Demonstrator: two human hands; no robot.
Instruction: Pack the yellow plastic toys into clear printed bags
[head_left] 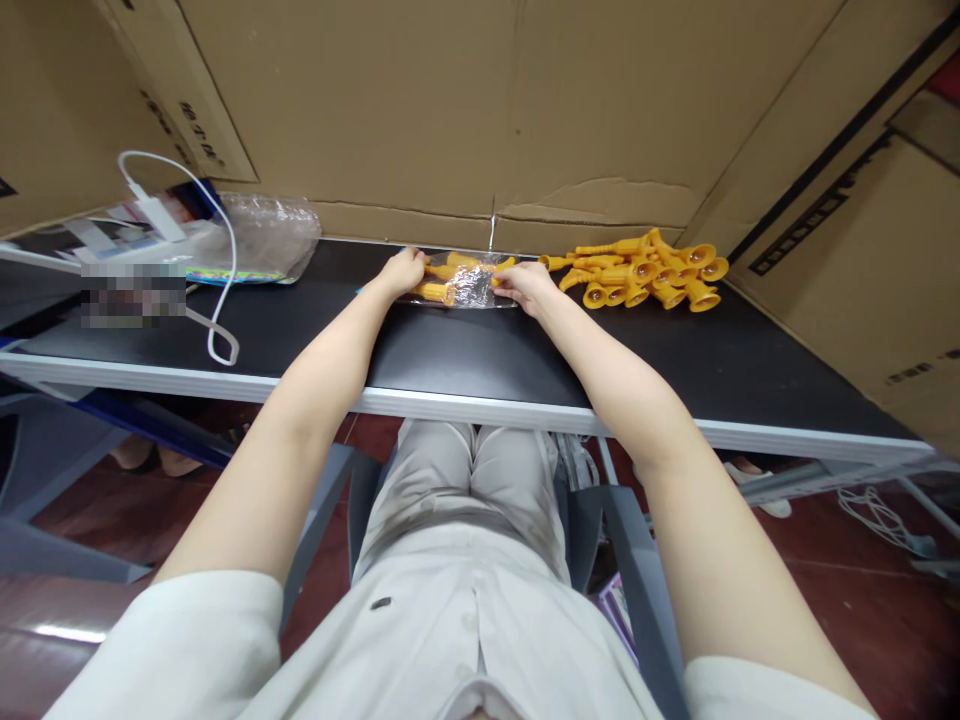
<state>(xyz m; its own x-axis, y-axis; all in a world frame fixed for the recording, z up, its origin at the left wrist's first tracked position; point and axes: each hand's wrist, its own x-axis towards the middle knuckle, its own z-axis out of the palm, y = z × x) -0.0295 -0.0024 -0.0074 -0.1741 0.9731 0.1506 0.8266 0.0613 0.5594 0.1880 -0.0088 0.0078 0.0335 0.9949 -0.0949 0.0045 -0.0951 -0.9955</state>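
A clear plastic bag [474, 288] lies at the far middle of the black table, with several yellow plastic parts [435, 292] in it or under its film. My left hand [405, 272] is closed on the bag's left end. At the opposite end, my right hand [527, 284] has its fingers closed around a yellow part [501, 272] by the bag's edge; how much of that part is inside the film I cannot tell. Just right of this hand lies a heap of yellow horn-shaped pieces [645, 272] with flared ends.
Cardboard [420, 110] walls in the table's back and right side. On the left lie a flat stack of clear plastic bags [274, 235], a white cable [234, 250] with its plug, and a blurred-out item. A grey metal edge [480, 408] runs along the table's front, above my lap.
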